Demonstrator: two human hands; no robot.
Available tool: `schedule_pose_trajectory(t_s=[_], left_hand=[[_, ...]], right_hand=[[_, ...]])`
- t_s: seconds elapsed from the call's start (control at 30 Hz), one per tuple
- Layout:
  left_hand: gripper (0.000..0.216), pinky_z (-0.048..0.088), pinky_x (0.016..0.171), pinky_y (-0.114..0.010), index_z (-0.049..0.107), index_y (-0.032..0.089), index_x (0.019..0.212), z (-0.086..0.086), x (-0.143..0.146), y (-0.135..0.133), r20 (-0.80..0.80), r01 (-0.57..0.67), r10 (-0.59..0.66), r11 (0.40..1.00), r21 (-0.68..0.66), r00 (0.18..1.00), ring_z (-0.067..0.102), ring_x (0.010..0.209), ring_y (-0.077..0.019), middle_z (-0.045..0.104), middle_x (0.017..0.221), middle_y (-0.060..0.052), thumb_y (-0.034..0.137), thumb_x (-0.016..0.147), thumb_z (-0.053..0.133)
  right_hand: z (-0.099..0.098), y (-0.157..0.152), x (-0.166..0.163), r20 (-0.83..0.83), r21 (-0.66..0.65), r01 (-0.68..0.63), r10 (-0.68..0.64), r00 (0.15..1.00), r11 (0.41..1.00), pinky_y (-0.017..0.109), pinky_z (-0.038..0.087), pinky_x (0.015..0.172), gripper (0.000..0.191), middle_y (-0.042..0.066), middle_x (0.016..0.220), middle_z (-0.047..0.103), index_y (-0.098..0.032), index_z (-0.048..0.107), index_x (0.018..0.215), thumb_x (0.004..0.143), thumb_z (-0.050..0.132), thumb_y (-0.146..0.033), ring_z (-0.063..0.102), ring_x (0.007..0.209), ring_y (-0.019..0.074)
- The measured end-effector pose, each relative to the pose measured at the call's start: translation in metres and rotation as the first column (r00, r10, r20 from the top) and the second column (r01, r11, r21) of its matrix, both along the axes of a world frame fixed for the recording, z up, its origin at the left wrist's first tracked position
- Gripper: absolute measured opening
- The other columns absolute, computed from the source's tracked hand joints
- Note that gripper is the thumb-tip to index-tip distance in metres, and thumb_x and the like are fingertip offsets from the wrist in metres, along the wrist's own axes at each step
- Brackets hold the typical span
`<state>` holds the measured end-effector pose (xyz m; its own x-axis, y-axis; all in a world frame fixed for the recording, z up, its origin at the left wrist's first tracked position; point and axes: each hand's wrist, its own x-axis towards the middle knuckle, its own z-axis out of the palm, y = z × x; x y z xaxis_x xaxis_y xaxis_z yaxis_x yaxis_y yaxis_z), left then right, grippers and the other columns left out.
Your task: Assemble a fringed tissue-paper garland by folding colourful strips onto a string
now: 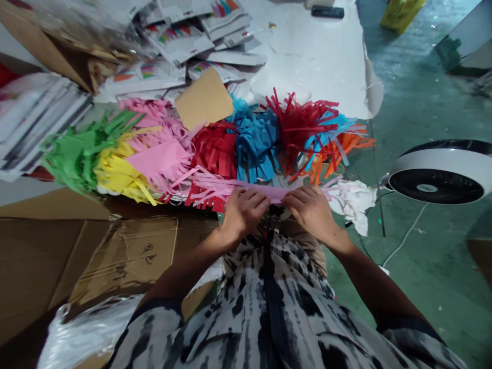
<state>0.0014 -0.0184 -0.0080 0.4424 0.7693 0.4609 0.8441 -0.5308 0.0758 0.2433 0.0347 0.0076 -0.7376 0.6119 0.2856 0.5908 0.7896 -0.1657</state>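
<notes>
Both my hands pinch a long pink fringed paper strip (215, 190) in front of my lap. My left hand (244, 211) is closed on the strip left of centre, and my right hand (310, 209) is closed on it just to the right, fingers curled over its top edge. Behind the strip lie heaps of fringed paper: green (79, 154), yellow (119, 174), pink (157, 148), red (215, 148), blue (255, 143), dark red (300, 123) and orange (332, 151). A white fringed bunch (353, 200) hangs at the strip's right end.
A brown card sheet (203, 100) lies on the heaps. Stacks of printed packets (180, 41) sit behind on a white sheet (319, 61). Flattened cardboard boxes (96, 251) are at the left, a white fan (442, 171) stands on the green floor at the right.
</notes>
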Motion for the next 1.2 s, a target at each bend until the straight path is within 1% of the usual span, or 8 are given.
schedule_pose_trajectory(t_s=[0.17, 0.3, 0.5, 0.9, 0.97, 1.07, 1.13, 1.2], left_hand=[[0.022, 0.046, 0.085, -0.039, 0.076, 0.020, 0.106, 0.015, -0.019, -0.002, 0.121, -0.020, 0.046, 0.978, -0.207, 0.992, 0.068, 0.098, -0.0230, 0.079, 0.106, -0.006, 0.030, 0.107, 0.056], [0.030, 0.045, 0.081, -0.036, 0.073, 0.018, 0.096, 0.024, -0.022, 0.009, 0.098, -0.108, 0.145, 0.944, -0.313, 0.985, 0.066, 0.090, -0.0221, 0.075, 0.094, -0.006, 0.036, 0.108, 0.054], [0.031, 0.040, 0.078, -0.037, 0.069, 0.018, 0.097, 0.025, -0.021, 0.023, -0.029, -0.195, 0.197, 0.925, -0.327, 0.980, 0.066, 0.082, -0.0230, 0.073, 0.085, -0.004, 0.038, 0.110, 0.049], [0.032, 0.040, 0.072, -0.038, 0.069, 0.016, 0.098, 0.029, -0.021, 0.038, -0.153, -0.223, 0.184, 0.925, -0.308, 0.971, 0.067, 0.079, -0.0254, 0.073, 0.082, -0.007, 0.041, 0.108, 0.053], [0.024, 0.044, 0.079, -0.041, 0.071, 0.016, 0.108, 0.027, -0.021, 0.038, -0.135, -0.194, 0.168, 0.957, -0.214, 0.977, 0.069, 0.092, -0.0280, 0.077, 0.098, -0.011, 0.036, 0.106, 0.057], [0.024, 0.046, 0.097, -0.045, 0.070, 0.026, 0.126, 0.018, -0.019, 0.038, -0.105, 0.037, -0.044, 0.997, -0.066, 0.994, 0.067, 0.117, -0.0264, 0.077, 0.124, -0.007, 0.024, 0.105, 0.059], [0.028, 0.045, 0.105, -0.044, 0.069, 0.028, 0.129, 0.011, -0.016, 0.035, -0.126, 0.184, -0.186, 0.982, -0.030, 0.974, 0.067, 0.121, -0.0228, 0.078, 0.124, -0.002, 0.019, 0.105, 0.058], [0.029, 0.046, 0.109, -0.045, 0.069, 0.025, 0.130, 0.006, -0.013, 0.030, -0.136, 0.202, -0.206, 0.979, -0.038, 0.969, 0.069, 0.120, -0.0223, 0.079, 0.122, -0.002, 0.016, 0.104, 0.059]], right_hand=[[0.006, 0.010, 0.009, -0.072, -0.161, 0.060, -0.072, 0.995, 0.985, 0.037, 0.034, 0.082, 0.028, 0.006, 0.103, 0.078, -0.020, 0.075, 0.101, 0.109, 0.051, -0.032, 0.067, 0.097, 0.0230], [0.007, 0.013, 0.001, -0.055, -0.221, 0.178, -0.195, 0.979, 0.959, 0.035, 0.033, 0.079, 0.023, 0.004, 0.095, 0.077, -0.021, 0.074, 0.096, 0.106, 0.057, -0.034, 0.068, 0.092, 0.0229], [0.005, 0.007, -0.010, 0.071, -0.157, 0.349, -0.342, 0.937, 0.924, 0.038, 0.029, 0.079, 0.028, 0.008, 0.094, 0.078, -0.019, 0.070, 0.093, 0.107, 0.055, -0.037, 0.067, 0.092, 0.0266], [0.015, 0.009, -0.019, 0.270, -0.053, 0.382, -0.355, 0.895, 0.923, 0.040, 0.026, 0.078, 0.025, 0.012, 0.096, 0.076, -0.017, 0.068, 0.102, 0.106, 0.051, -0.035, 0.063, 0.095, 0.0302], [0.014, 0.005, -0.019, 0.224, -0.006, 0.378, -0.367, 0.903, 0.926, 0.041, 0.027, 0.080, 0.024, 0.012, 0.098, 0.076, -0.017, 0.068, 0.105, 0.106, 0.052, -0.036, 0.062, 0.096, 0.0305], [0.010, 0.000, -0.022, 0.106, 0.068, 0.352, -0.358, 0.928, 0.933, 0.044, 0.030, 0.090, 0.020, 0.011, 0.112, 0.076, -0.020, 0.069, 0.113, 0.106, 0.054, -0.032, 0.059, 0.106, 0.0296], [0.006, -0.003, -0.024, 0.045, 0.118, 0.269, -0.275, 0.960, 0.956, 0.046, 0.029, 0.099, 0.018, 0.007, 0.122, 0.076, -0.023, 0.069, 0.118, 0.107, 0.054, -0.026, 0.058, 0.115, 0.0276], [0.002, -0.007, -0.022, 0.043, 0.164, 0.141, -0.150, 0.988, 0.976, 0.048, 0.028, 0.105, 0.022, 0.004, 0.126, 0.077, -0.024, 0.068, 0.123, 0.107, 0.054, -0.021, 0.057, 0.120, 0.0260]])
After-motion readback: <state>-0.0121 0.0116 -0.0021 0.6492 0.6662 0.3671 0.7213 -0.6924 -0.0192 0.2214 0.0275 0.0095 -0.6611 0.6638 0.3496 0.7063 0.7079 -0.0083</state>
